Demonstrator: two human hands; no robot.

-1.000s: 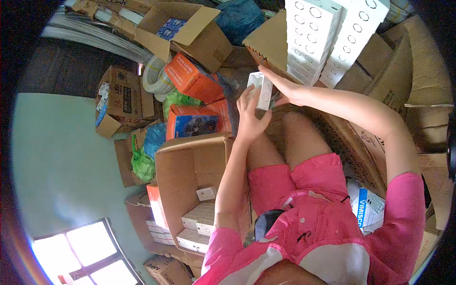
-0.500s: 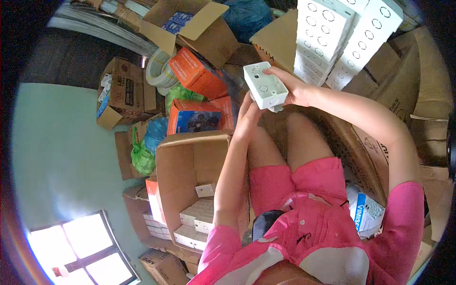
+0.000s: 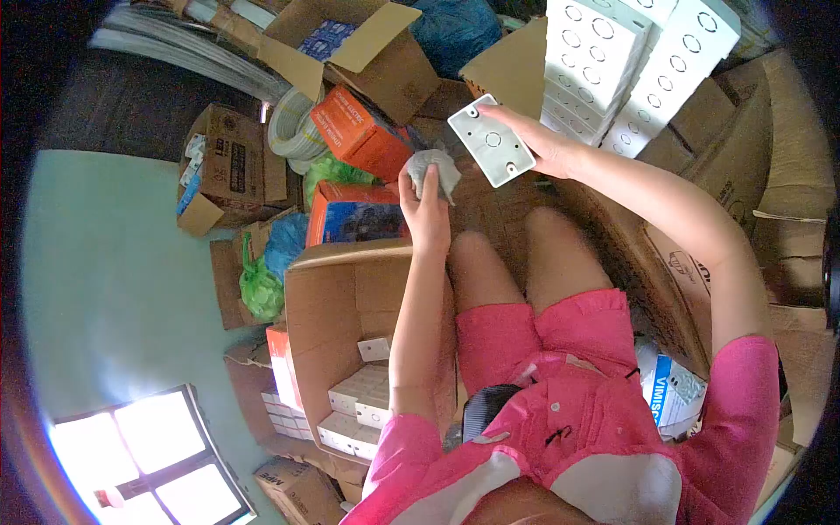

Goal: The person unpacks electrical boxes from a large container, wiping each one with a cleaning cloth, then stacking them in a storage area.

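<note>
My right hand point(image 3: 544, 149) grips a white rectangular plastic box point(image 3: 492, 140) by its upper right corner, with its open side and a round mark on the base facing me. To the left, my left hand point(image 3: 425, 206) holds a crumpled greyish-white wad point(image 3: 435, 168), thumb pressed over it. A gap separates the wad from the box. Below my left forearm stands an open cardboard carton point(image 3: 319, 302) with white boxes point(image 3: 360, 398) stacked inside.
Tall stacks of white boxes point(image 3: 669, 70) rise at the upper right. Orange cartons point(image 3: 359, 131), an open carton of small blue packs point(image 3: 385, 39), a cable coil point(image 3: 293, 131) and green bags point(image 3: 262, 289) lie to the left. Cardboard point(image 3: 691, 262) lines the right.
My left hand has moved left, away from the white box, and now shows the crumpled wad. The box in my right hand has turned so that its open side faces me.
</note>
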